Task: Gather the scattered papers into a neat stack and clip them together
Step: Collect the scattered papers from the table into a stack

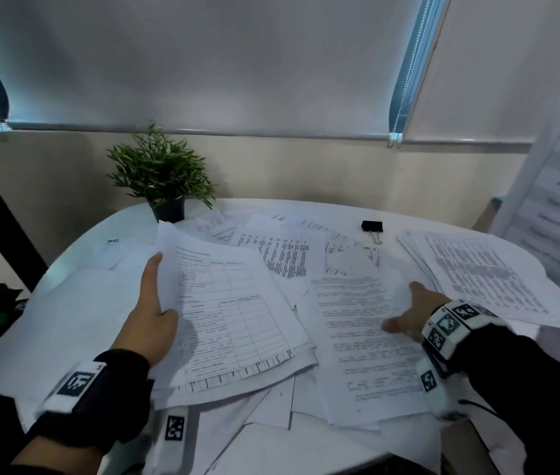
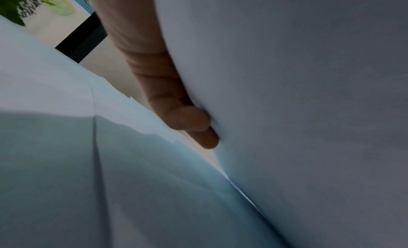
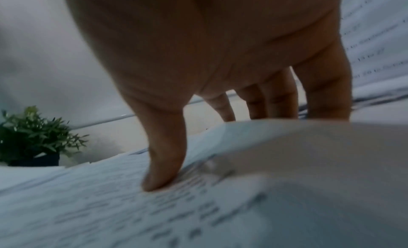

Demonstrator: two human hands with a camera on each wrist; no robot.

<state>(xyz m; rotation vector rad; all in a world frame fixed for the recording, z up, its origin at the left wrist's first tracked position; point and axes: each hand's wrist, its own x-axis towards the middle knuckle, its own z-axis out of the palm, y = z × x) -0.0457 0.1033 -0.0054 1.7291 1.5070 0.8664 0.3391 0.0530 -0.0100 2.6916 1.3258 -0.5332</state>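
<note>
Gathering: my left grip [image 1: 150, 313] holds a sheaf [image 1: 237, 303], right grip [image 1: 412, 311] pinches a sheet [image 1: 364, 354]; next I should lay it on squarely.

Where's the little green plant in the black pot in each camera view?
Head: the small green plant in its black pot stands at the far left of the table.
Left wrist: not clearly in it; broad green leaves in the top-left corner may be another plant.
Right wrist: at the left edge, mid-height.
Shared landmark: the printed sheet under the thumb of the right hand, in head and right wrist views.
</note>
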